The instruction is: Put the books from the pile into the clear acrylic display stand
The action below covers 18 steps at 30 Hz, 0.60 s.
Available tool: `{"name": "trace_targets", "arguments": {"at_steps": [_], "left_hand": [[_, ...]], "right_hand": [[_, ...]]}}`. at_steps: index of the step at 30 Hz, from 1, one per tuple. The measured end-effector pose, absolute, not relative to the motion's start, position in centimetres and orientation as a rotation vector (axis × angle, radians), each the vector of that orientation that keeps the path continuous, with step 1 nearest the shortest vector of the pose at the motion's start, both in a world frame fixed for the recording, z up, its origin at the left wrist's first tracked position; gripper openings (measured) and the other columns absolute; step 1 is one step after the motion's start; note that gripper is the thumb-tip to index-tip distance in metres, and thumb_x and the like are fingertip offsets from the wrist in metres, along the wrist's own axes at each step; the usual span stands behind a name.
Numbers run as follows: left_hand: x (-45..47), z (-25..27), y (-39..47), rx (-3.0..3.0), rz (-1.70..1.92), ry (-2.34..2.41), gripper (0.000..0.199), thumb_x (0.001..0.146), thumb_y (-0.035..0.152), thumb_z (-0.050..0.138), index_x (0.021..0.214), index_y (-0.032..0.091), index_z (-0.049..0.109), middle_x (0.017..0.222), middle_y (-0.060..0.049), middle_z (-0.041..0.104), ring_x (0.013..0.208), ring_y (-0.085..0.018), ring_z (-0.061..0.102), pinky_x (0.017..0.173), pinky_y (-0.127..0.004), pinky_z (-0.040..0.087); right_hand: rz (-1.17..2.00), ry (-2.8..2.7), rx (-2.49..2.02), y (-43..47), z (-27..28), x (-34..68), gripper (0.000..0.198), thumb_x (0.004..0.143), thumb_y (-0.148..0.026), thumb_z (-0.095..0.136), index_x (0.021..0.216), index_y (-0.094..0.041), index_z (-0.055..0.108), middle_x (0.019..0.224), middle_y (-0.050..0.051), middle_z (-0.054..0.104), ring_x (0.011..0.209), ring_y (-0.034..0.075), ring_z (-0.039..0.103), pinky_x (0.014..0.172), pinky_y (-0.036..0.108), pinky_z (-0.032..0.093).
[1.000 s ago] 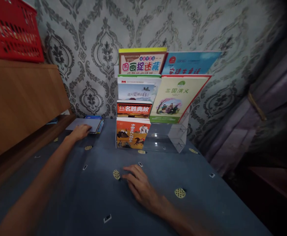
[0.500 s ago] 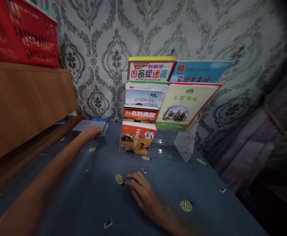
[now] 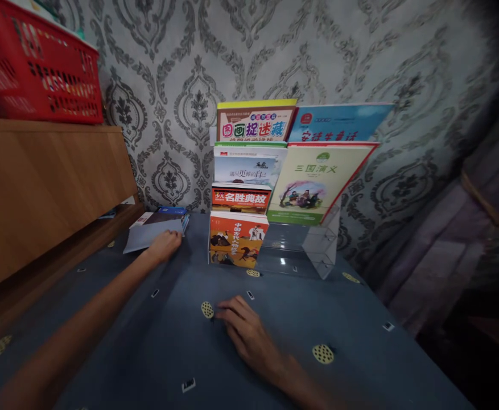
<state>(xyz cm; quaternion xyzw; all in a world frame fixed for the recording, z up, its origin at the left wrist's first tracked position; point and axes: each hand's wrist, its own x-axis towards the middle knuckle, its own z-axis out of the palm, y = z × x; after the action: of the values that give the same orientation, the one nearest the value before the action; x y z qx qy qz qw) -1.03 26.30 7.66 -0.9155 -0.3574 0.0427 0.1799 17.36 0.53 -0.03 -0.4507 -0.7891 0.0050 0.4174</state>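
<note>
At the left rear of the table, my left hand [image 3: 167, 245] is closed on the right edge of a thin book with a plain pale grey cover [image 3: 149, 234]. This book lies partly over a stack of books [image 3: 171, 214], whose blue and dark top shows behind it. My right hand [image 3: 244, 330] rests on the tablecloth near the middle, fingers loosely bent and apart, holding nothing. Beyond it stands a clear acrylic book rack [image 3: 324, 250]. Its tiers hold several books, among them an orange book [image 3: 237, 239] at lower left and a pale green book [image 3: 317, 182] on the right.
A dark blue tablecloth [image 3: 147, 341] with pineapple prints covers the table. On the left, a wooden cabinet [image 3: 48, 188] carries a red plastic basket [image 3: 61, 74]. Patterned wallpaper is behind the rack, and a purplish curtain [image 3: 445, 245] hangs at the right.
My left hand has drawn the pale grey book toward me and a little right, uncovering more of the stack. My right hand has stayed in place.
</note>
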Motion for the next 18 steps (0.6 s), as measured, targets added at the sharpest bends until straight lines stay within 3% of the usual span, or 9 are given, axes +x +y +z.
{"name": "trace_targets", "arguments": {"at_steps": [5,10,15,18], "left_hand": [[-0.4,6.1,19.8,-2.639,0.19,-0.922,0.035,0.091,0.0,0.04,0.118,0.005,0.062,0.105,-0.023,0.071,0.096,-0.029,0.071,0.079,-0.038,0.055],[0.7,4.7,12.9,-2.736,0.236,-0.8,0.028,0.088,0.002,0.05,0.111,0.009,0.065,0.099,-0.019,0.072,0.092,-0.026,0.071,0.071,-0.032,0.054],[2.8,2.6,5.8,-2.829,0.071,-0.629,0.022,0.09,0.006,0.054,0.108,0.009,0.067,0.091,-0.019,0.071,0.084,-0.026,0.07,0.061,-0.032,0.053],[3.4,1.3,2.9,-2.917,-0.043,-0.537,0.021,0.09,0.008,0.055,0.107,0.009,0.068,0.093,-0.018,0.071,0.088,-0.028,0.068,0.065,-0.035,0.055]], "right_hand": [[0.023,-1.976,-1.139,0.5,0.0,17.4,0.029,0.095,-0.004,0.044,0.108,-0.022,0.064,0.107,0.009,0.068,0.099,0.022,0.063,0.084,0.038,0.059],[-0.04,-1.898,-1.104,0.6,-0.2,17.4,0.031,0.097,-0.005,0.044,0.112,-0.023,0.065,0.107,0.009,0.07,0.098,0.022,0.064,0.086,0.039,0.057],[-0.029,-1.731,-1.121,0.2,0.9,18.0,0.026,0.1,-0.013,0.046,0.114,-0.024,0.065,0.108,0.009,0.071,0.102,0.022,0.066,0.093,0.042,0.054],[0.075,-1.655,-1.164,0.2,2.2,18.3,0.025,0.103,-0.023,0.044,0.115,-0.023,0.066,0.11,0.01,0.072,0.106,0.024,0.067,0.096,0.043,0.053]]}}
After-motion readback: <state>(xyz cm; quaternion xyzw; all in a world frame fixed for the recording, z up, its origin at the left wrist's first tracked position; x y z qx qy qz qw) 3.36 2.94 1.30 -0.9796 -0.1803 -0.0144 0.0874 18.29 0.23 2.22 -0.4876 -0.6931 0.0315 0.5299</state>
